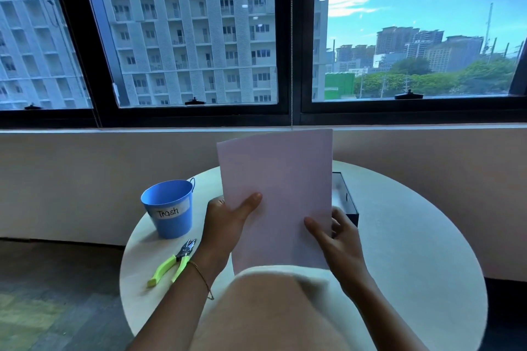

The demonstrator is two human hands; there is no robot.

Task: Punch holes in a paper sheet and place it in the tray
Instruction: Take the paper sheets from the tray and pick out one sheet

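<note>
Pale lilac and smooth, the rectangular paper sheet (276, 196) is being held nearly upright in the air over a round, matte off-white table (413, 251). Its flat face is turning toward the camera, and no holes are showing in it. The left hand (225, 222) is pinching the sheet's lower left edge, with its thumb lying across the front and its fingers hidden behind. The right hand (339, 239) is gripping the lower right edge the same way, its thumb pressing the front and its fingers curling round the back. A thin cord bracelet (203, 279) is hanging on the left wrist.

A dark, box-shaped tray (346, 202) is sitting on the far side of the table, mostly hidden behind the sheet's right edge. To the left, a glossy blue tapered bucket (168, 208) is standing upright, wearing a white label that reads "Trash" in handwriting. Just in front of it, a metal hole punch (171, 262) with lime-green plier handles is lying flat on the table, beside the left forearm.
</note>
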